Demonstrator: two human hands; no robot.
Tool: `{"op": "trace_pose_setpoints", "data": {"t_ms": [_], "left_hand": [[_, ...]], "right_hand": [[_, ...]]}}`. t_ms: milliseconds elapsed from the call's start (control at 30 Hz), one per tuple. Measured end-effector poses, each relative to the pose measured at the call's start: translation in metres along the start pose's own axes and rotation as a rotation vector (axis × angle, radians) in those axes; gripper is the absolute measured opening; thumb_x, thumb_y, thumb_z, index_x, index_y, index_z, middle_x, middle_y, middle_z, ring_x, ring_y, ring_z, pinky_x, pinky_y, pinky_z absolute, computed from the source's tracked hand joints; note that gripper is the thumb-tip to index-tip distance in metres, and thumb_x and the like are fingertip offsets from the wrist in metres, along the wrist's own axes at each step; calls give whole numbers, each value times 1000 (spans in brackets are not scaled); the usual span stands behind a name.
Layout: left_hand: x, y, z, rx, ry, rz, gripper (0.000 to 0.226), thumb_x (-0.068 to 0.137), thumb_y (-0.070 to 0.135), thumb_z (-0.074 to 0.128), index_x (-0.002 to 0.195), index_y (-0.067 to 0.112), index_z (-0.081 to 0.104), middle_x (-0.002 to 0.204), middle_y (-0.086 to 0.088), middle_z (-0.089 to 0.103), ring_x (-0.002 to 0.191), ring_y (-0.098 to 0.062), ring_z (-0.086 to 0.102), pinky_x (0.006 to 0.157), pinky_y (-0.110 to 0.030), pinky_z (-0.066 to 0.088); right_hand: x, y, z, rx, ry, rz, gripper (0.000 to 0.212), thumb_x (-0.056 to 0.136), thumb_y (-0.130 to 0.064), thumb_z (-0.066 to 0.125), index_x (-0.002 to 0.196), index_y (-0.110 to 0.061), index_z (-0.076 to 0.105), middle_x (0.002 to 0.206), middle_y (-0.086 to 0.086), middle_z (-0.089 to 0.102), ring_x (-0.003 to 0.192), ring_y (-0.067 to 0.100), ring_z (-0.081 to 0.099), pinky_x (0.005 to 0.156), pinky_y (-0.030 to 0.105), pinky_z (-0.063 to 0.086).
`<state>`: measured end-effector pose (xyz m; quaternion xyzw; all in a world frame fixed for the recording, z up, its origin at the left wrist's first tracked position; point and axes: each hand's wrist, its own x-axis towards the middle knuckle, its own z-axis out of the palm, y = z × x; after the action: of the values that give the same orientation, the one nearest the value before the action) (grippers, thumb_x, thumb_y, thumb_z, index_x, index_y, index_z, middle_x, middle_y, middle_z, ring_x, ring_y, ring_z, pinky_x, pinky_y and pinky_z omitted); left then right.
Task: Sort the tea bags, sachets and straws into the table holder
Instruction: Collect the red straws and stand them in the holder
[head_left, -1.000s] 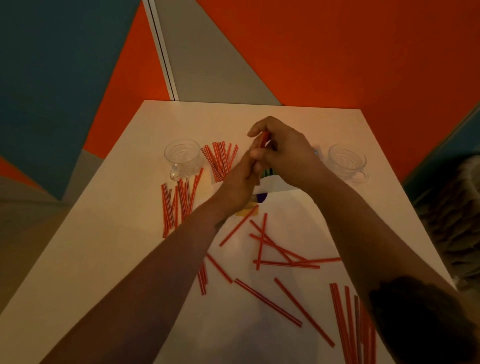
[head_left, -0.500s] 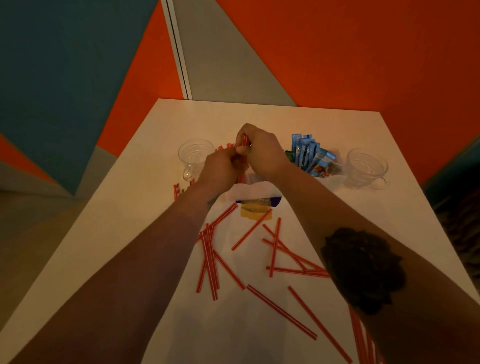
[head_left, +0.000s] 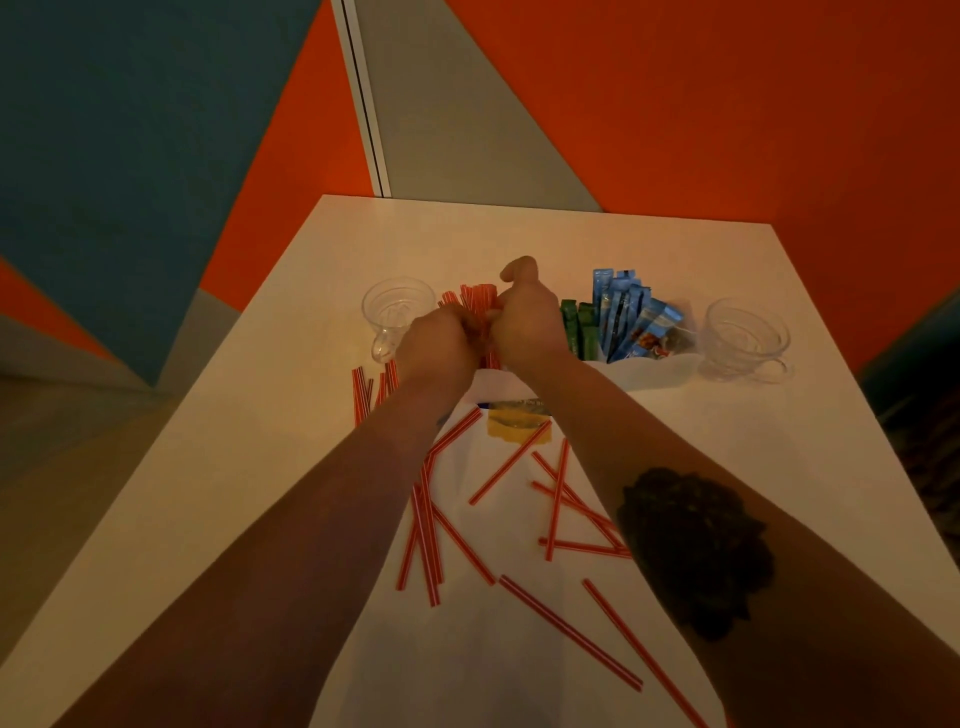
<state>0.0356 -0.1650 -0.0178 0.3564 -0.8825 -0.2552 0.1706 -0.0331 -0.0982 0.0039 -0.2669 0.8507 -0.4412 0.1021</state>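
Both hands meet over the left end of the white table holder (head_left: 654, 375). My left hand (head_left: 439, 343) and my right hand (head_left: 527, 317) grip a bunch of red-and-white straws (head_left: 470, 299) that stands upright there. Blue sachets (head_left: 623, 317) and green sachets (head_left: 576, 327) stand in the holder's right part. A yellow tea bag (head_left: 514, 423) lies on the table just in front of the holder. Several loose straws (head_left: 558, 499) are scattered across the table in front of my arms, more at the left (head_left: 361, 395).
A clear glass cup (head_left: 392, 317) stands left of the holder, a second glass cup (head_left: 745, 340) right of it. The white table (head_left: 260, 467) ends against orange, grey and teal wall panels at the back.
Both hands have moved left and down from above the holder's middle to its left end, still together on the straws. The sachets, hidden before, now show.
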Motion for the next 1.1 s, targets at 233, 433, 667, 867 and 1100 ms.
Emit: {"op": "trace_pose_setpoints", "data": {"t_ms": [233, 433, 667, 867, 1100], "left_hand": [[0, -5, -1, -1, 43, -27, 17, 87, 23, 61, 101, 20, 69, 104, -5, 69, 93, -25, 65, 71, -30, 48], [-8, -2, -1, 1, 130, 11, 33, 87, 16, 60, 120, 13, 57, 118, -12, 54, 99, -29, 60, 73, -33, 45], [-41, 11, 4, -84, 99, 176, 31, 83, 24, 65, 113, 18, 57, 115, -6, 52, 96, -25, 57, 71, -32, 46], [-80, 28, 22, -95, -55, 282, 31, 79, 27, 71, 107, 19, 60, 112, -3, 54, 91, -20, 58, 73, -31, 47], [-133, 56, 44, -24, -341, 504, 36, 74, 29, 76, 106, 20, 62, 107, -1, 55, 98, -14, 55, 75, -26, 40]], "right_hand": [[-10, 6, -5, -152, -70, -64, 40, 86, 5, 40, 123, -5, 51, 115, 17, 61, 101, 29, 60, 88, 41, 51], [-18, 13, -14, -194, -85, -118, 48, 85, 8, 50, 130, -9, 52, 126, 13, 56, 111, 26, 57, 91, 32, 48], [-50, 39, -53, -197, 27, -98, 31, 90, -10, 57, 121, -11, 57, 127, 6, 58, 116, 20, 53, 89, 23, 39], [-90, 66, -95, -181, 52, -9, 30, 89, -17, 61, 118, -11, 58, 116, 6, 62, 108, 20, 56, 84, 23, 38], [-148, 98, -134, -179, 70, 147, 23, 87, -18, 63, 110, -14, 63, 96, -3, 59, 92, 13, 54, 79, 23, 39]]}}
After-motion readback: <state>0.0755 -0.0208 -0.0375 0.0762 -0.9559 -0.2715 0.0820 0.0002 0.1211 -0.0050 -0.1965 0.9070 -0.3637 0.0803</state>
